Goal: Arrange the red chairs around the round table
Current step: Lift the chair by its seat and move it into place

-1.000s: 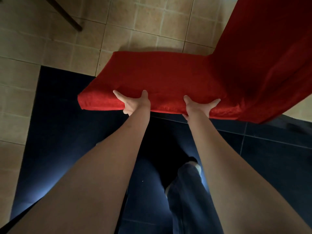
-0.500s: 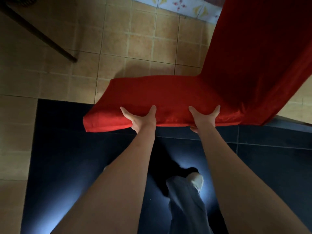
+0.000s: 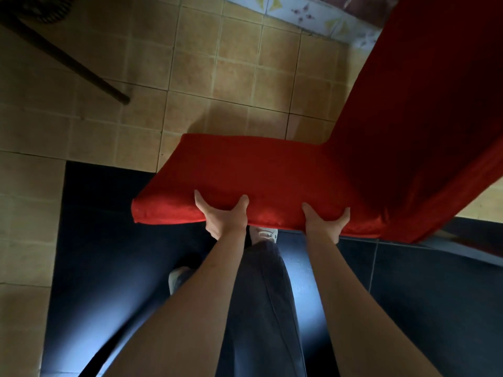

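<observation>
Both hands clamp the near edge of the red chair (image 3: 272,180), which fills the centre and right of the frame: the left hand (image 3: 223,216) and the right hand (image 3: 324,221) each have the thumb on top of the cushion and the rest of the fingers curled out of sight beneath it. The step in hand looks like carrying the chair to its place, and it is best done by keeping the seat level, the two hands well apart so it cannot twist, and walking slowly so the hidden legs clear the person's feet and the dark slanting leg (image 3: 81,69) in the upper left. The seat runs lengthwise from lower left toward the right, its front edge pointing left; the backrest rises at the right side toward the upper right corner. No round table can be made out
</observation>
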`<control>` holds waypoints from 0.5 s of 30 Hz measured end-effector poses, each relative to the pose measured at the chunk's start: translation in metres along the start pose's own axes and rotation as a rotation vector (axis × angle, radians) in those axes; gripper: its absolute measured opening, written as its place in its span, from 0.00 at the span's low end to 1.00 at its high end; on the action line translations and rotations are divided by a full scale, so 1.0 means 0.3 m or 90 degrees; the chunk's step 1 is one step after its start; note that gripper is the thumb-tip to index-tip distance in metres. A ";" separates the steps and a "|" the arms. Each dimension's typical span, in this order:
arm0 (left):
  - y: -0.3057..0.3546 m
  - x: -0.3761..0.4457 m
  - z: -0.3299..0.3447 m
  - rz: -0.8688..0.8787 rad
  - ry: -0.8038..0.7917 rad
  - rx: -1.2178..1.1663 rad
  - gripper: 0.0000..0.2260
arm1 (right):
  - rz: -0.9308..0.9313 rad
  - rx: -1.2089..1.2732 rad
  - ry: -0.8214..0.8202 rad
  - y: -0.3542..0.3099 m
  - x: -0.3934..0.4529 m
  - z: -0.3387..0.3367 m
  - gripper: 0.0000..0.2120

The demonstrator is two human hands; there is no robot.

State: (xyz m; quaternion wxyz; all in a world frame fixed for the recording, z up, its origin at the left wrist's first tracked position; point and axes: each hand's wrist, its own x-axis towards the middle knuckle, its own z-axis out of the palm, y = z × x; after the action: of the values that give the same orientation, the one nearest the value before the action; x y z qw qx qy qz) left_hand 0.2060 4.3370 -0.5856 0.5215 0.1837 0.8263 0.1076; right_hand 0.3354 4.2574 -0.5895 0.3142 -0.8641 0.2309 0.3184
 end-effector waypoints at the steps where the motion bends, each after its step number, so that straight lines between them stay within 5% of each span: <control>1: 0.008 0.002 -0.009 0.004 0.003 0.010 0.49 | 0.010 0.001 -0.001 0.001 -0.010 0.002 0.51; 15: 0.098 0.001 -0.071 0.037 0.028 0.096 0.48 | 0.074 -0.009 -0.008 -0.014 -0.107 0.023 0.51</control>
State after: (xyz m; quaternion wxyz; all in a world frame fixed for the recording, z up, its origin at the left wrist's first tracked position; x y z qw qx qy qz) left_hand 0.1924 4.3643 -0.5657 0.4847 0.2441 0.8375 0.0644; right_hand 0.3129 4.2714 -0.5696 0.2903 -0.8494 0.2765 0.3432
